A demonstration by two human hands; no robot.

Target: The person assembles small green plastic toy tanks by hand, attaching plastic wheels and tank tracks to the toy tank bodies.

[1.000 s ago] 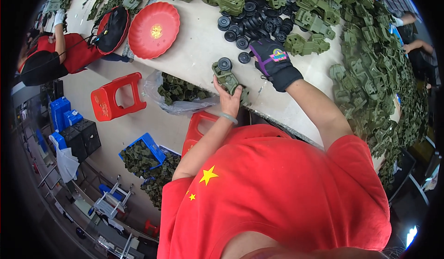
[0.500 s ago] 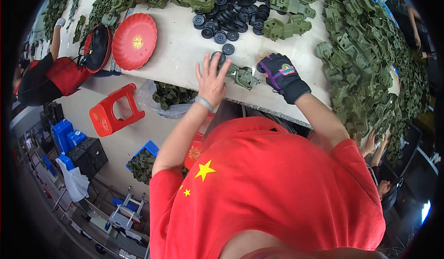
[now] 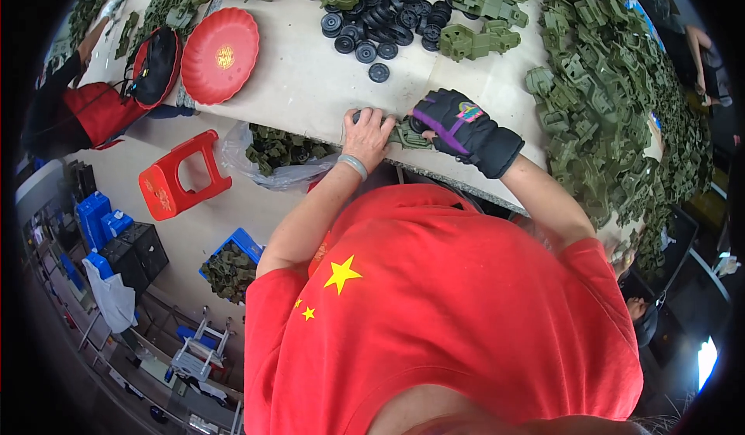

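An olive-green plastic toy vehicle part [image 3: 411,135] lies at the table's near edge between my hands. My bare left hand [image 3: 368,135] is closed over its left end, fingers bent down. A dark wheel [image 3: 356,116] shows at those fingertips; whether it is attached is hidden. My right hand [image 3: 459,128], in a black and purple glove, is closed at the part's right end. Its fingers hold a black toy wheel [image 3: 417,124] against that end. One loose wheel [image 3: 379,72] lies just beyond, in front of a pile of black wheels [image 3: 386,27].
Green vehicle parts [image 3: 621,109] are heaped along the right, with more [image 3: 481,41] at the back. A red scalloped plate [image 3: 221,56] lies on the left. Below stand a red stool [image 3: 180,177], a plastic bag of green parts [image 3: 268,155] and a blue crate [image 3: 247,242]. Other people work on both sides.
My left hand has come down and nearer, its spread fingers now bent over the part. My right hand has moved left, bringing its wheel to the part's right end.
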